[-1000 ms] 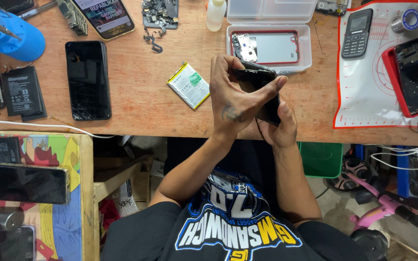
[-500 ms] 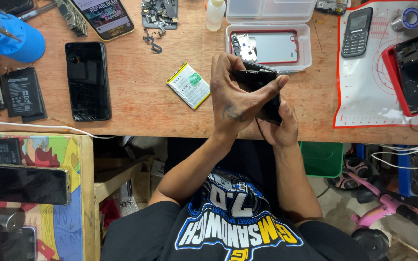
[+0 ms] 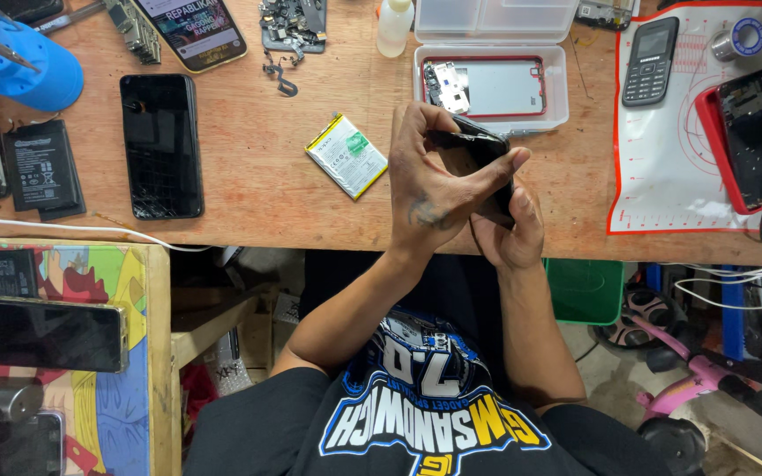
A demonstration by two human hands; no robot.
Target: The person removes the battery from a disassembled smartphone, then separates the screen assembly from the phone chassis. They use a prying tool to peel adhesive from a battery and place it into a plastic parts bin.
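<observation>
1. The person wore a black short-sleeved T-shirt (image 3: pixel 416 414); the sleeves ended above the elbows.
2. A large graphic covered the chest of the shirt, printed in blue, white and yellow (seen upside down from the head camera).
3. The print combined blocky lettering with big white numerals outlined in blue.
4. Both forearms were bare, with no watch, bracelet or glove visible.
5. The left hand (image 3: pixel 434 189) carried dark smudges across its back, near the knuckles.
6. The right hand (image 3: pixel 509 234) showed no rings.
</observation>
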